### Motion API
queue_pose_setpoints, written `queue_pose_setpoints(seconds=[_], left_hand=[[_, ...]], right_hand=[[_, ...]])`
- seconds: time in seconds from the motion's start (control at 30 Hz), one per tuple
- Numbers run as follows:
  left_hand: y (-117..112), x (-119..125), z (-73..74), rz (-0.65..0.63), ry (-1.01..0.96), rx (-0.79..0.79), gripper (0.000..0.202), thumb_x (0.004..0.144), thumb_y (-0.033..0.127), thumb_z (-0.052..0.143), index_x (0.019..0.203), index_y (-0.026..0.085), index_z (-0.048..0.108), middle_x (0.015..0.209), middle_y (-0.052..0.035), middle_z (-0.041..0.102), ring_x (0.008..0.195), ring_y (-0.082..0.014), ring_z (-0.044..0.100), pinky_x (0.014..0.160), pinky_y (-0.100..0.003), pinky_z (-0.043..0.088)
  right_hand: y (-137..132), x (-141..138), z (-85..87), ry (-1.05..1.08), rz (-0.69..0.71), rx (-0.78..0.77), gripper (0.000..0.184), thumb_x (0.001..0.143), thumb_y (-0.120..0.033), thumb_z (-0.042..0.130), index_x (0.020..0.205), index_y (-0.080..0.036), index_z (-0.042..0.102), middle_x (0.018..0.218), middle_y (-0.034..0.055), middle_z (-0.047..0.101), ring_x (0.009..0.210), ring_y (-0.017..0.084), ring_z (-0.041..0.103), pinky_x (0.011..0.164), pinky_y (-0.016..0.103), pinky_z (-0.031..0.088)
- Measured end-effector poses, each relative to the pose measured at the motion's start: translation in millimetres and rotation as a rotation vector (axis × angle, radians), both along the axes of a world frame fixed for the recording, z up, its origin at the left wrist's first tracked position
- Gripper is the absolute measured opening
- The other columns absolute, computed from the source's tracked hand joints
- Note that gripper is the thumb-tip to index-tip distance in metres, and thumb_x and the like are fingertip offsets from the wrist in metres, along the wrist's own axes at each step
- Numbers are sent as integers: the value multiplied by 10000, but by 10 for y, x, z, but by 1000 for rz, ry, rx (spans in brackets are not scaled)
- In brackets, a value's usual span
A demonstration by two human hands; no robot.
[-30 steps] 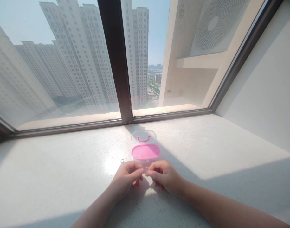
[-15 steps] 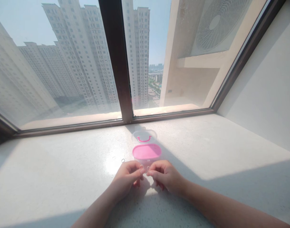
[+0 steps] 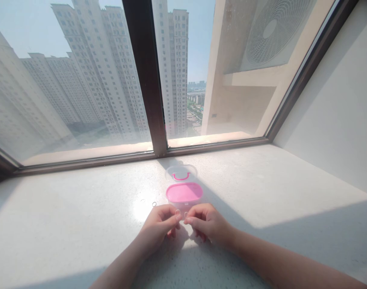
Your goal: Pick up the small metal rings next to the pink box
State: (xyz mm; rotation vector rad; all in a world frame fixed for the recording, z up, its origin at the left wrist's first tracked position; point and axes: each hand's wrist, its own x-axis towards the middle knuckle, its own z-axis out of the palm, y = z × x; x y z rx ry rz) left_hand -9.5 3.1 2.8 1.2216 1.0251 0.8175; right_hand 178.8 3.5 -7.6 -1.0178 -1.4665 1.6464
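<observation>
Between the thumb and forefinger of my left hand is a small thin ring. My right hand pinches a second small ring the same way. The two rings are held up close to each other, with a narrow gap between my fingertips. Just beyond my hands stands an oval box with a pink top surface; my hands cover part of its near side. Left of the box lie a dark-edged ring and a fainter ring in the glare.
Behind the box lies a clear oval lid with a pink handle. Everything rests on a pale speckled windowsill. A brown window frame borders it at the back, and a white wall at the right.
The whole view has shifted slightly, so things sit a few pixels further left. Both hands keep the same pinch on their rings.
</observation>
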Motion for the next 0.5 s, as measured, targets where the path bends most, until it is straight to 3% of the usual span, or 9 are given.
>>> queue_pose_setpoints(seconds=[0.5], left_hand=[[11, -12, -21, 9, 0, -12, 277, 766, 384, 681, 691, 126, 614, 593, -11, 603, 472, -89, 489, 475, -210, 352]], right_hand=[[9, -10, -23, 17, 19, 11, 236, 780, -330, 654, 670, -128, 602, 469, -27, 561, 336, 63, 435, 347, 168, 342]])
